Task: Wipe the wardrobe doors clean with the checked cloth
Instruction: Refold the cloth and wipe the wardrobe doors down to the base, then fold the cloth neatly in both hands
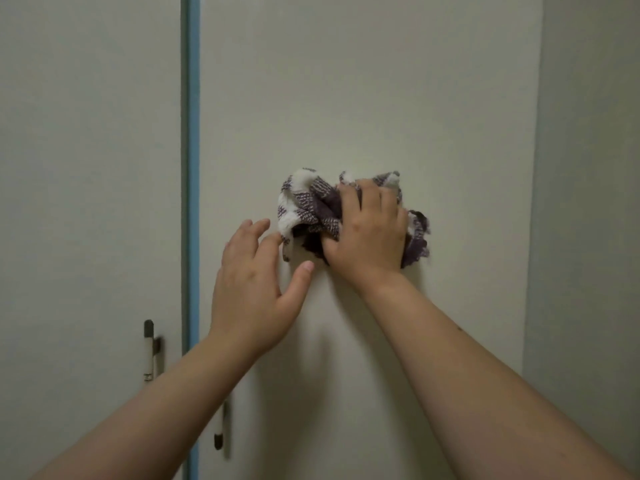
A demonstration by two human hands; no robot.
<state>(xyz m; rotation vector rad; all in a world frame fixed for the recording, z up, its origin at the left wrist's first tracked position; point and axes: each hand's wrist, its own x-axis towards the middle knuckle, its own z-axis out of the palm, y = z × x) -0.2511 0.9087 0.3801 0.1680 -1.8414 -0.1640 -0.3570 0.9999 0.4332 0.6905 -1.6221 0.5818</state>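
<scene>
A pale right wardrobe door (363,81) fills the middle of the view. Bunched against it is the purple and white checked cloth (306,209), which my right hand (369,233) grips with curled fingers and presses to the door. My left hand (258,285) is just left of and below the cloth, its fingers relaxed and spread. The fingertips of the left hand reach the cloth's lower left edge. The left wardrobe door (90,168) stands beside a blue strip (193,168) at the gap between the doors.
A long handle (149,351) is mounted on the left door near its right edge. Another handle (221,431) on the right door is partly hidden behind my left forearm. A pale wall (588,202) runs along the right side.
</scene>
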